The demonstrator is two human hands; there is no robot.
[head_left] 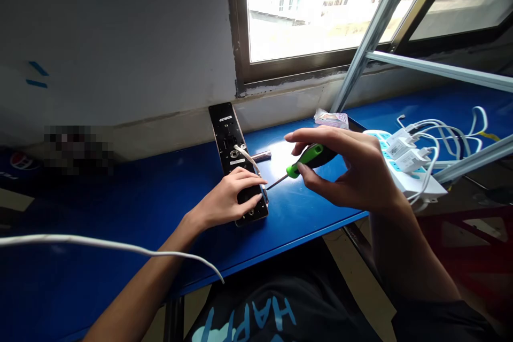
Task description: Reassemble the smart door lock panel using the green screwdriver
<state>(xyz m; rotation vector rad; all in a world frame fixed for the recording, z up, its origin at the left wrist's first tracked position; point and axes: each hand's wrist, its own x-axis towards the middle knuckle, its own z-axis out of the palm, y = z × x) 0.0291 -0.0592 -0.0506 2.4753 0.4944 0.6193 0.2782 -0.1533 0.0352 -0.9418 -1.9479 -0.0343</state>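
Observation:
A long black door lock panel (224, 131) lies on the blue table, its back with small fittings and a label facing up. My left hand (230, 195) rests across its lower half, thumb and forefinger closed about the end of the white cable (250, 158) that comes out of the panel. In my right hand (355, 171) is a screwdriver (308, 159) with a green and black handle, gripped by thumb and fingers. Its tip points left, close to the cable end at the panel's right edge. A shiny metal lever handle (262, 156) sticks out from under the panel.
To the right, a white power strip (420, 184) carries several plugs and tangled white cables. A metal frame (372, 37) rises beside it. Near the wall lies a small plastic packet (332, 118). A loose white cable (120, 246) crosses above my left forearm.

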